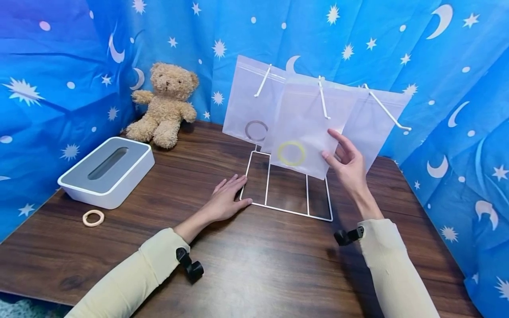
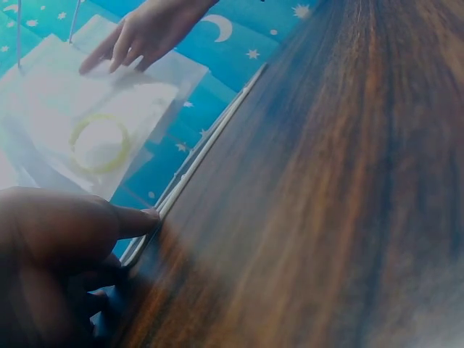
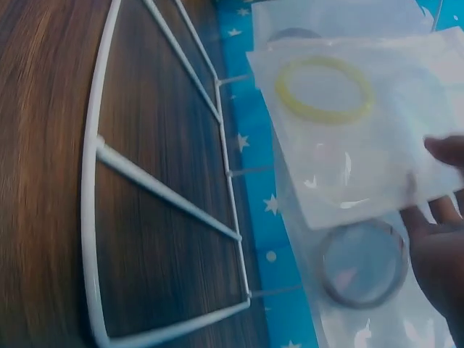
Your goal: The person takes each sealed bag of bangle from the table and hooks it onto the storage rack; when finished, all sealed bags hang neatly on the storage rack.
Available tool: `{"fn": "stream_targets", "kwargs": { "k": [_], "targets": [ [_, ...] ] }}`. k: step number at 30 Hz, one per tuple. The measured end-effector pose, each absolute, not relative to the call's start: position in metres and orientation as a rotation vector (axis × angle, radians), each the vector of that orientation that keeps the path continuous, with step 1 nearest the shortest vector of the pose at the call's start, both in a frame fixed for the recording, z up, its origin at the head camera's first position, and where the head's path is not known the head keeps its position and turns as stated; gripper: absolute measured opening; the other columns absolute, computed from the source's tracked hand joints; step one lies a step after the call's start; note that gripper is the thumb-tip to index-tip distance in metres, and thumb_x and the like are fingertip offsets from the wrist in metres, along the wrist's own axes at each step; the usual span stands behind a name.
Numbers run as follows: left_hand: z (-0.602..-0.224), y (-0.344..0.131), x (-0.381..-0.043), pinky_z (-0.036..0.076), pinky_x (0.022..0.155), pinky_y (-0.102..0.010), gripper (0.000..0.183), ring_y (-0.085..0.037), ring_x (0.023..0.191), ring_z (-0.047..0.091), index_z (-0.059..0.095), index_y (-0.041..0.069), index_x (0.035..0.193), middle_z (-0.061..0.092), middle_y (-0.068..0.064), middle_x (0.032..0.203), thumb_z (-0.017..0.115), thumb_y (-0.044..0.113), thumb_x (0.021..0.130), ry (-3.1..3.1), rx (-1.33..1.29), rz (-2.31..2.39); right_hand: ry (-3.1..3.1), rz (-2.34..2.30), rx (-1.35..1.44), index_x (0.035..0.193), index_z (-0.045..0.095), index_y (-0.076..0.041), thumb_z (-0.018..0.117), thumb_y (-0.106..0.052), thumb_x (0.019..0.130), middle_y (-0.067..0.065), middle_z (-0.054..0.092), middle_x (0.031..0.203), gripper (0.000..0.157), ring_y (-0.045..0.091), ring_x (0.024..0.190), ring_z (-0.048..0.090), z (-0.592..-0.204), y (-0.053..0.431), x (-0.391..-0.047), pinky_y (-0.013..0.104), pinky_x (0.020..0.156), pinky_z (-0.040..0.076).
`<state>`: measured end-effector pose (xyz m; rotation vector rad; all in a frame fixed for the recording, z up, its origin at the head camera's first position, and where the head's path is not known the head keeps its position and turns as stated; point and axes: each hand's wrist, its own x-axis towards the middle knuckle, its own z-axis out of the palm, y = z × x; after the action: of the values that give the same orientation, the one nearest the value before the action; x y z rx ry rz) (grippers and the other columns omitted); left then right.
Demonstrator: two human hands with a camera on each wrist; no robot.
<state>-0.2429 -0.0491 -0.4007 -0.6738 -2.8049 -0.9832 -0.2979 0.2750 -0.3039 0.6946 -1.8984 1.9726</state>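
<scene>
A white wire rack stands on the table, its base [image 1: 286, 211] flat and its hooks [image 1: 324, 99] holding several translucent zip bags. The middle bag [image 1: 306, 119] hangs in front and shows a yellow ring [image 1: 291, 153] inside. My right hand [image 1: 351, 165] is at this bag's right edge, thumb and forefinger spread apart against it. My left hand [image 1: 224, 198] rests at the base's front left corner, fingers extended and thumb on the front rail. The left bag [image 1: 244, 101] shows a grey ring [image 1: 256, 130]; behind my right hand hangs the right bag [image 1: 375, 119], with a dark ring [image 3: 365, 264].
A white tissue box with a grey top [image 1: 133, 176] stands at the left of the table. In front of it lies a wooden ring [image 1: 93, 218]. A teddy bear [image 1: 165, 104] sits at the back left against a blue curtain [image 1: 238, 26].
</scene>
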Motion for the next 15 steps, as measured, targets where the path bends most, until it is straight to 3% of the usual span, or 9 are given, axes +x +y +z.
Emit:
{"fn": "stream_targets", "kwargs": {
  "k": [6,10,15],
  "targets": [
    [-0.402,-0.047,-0.244,0.009,0.117,-0.048,0.069,-0.029,0.145,0.022,0.039,-0.001,0.148,0.035,-0.014,0.154,0.064,0.035,0.094,-2.811,-0.676,-0.987,-2.121,1.631,0.724,0.137,0.049,0.009,0.064,0.017,0.084,0.025,0.047,0.142,0.055,0.040,0.128,0.047,-0.302,0.288,-0.281,0.040,0.105,0.040],
    [-0.402,-0.047,-0.244,0.009,0.117,-0.048,0.069,-0.029,0.145,0.022,0.040,-0.001,0.147,0.036,-0.014,0.154,0.064,0.035,0.094,-2.801,-0.677,-0.991,-2.290,1.306,0.640,0.139,0.048,0.007,0.066,0.011,0.086,0.023,0.041,0.147,0.056,0.042,0.130,0.044,-0.310,0.303,-0.267,0.049,0.105,0.037],
    [-0.402,-0.052,-0.246,0.010,0.116,-0.049,0.069,-0.030,0.145,0.023,0.041,-0.002,0.147,0.037,-0.014,0.153,0.065,0.035,0.093,-2.790,-0.690,-1.011,-2.554,1.011,0.543,0.149,0.036,-0.003,0.066,-0.013,0.095,0.022,0.032,0.152,0.063,0.044,0.134,0.038,-0.315,0.314,-0.240,0.059,0.103,0.033]
  ]
}}
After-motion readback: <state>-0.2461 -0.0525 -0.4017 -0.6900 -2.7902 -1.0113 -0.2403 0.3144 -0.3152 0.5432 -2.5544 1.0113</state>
